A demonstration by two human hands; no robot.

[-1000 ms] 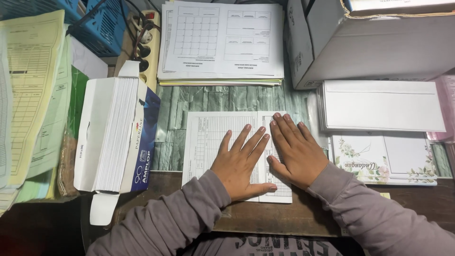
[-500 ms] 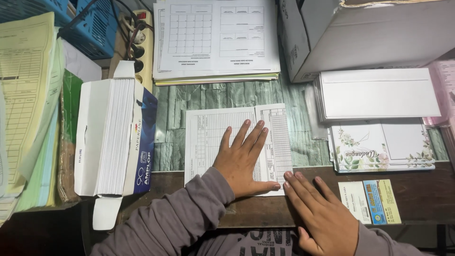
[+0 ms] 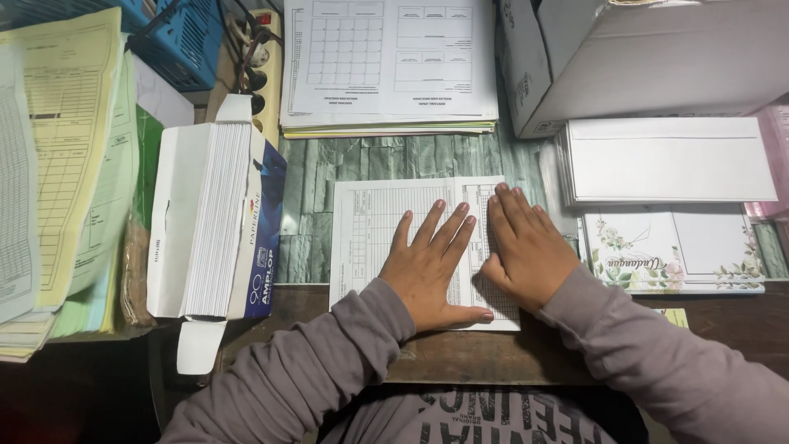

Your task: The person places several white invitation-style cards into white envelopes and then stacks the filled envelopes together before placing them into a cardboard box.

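Hands: your left hand [image 3: 431, 267] and right hand [image 3: 526, 251] spread flat, side by side, lower centre
Under them: printed form [image 3: 370, 230] on desk [image 3: 345, 164]

Printed form [image 3: 386, 222]: thin matt white paper, flat under both palms. Desk [image 3: 460, 353]: dark wood at front edge, worn, w/ green stone-look covering [image 3: 394, 156] further back, slight sheen. Envelope box [image 3: 246, 238]: glossy card. Sleeves [image 3: 329, 370]: soft grey knit cloth.

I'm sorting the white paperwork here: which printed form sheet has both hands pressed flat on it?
The single form sheet nearest the person, under the left hand and right hand; the form stack farther back lies untouched.
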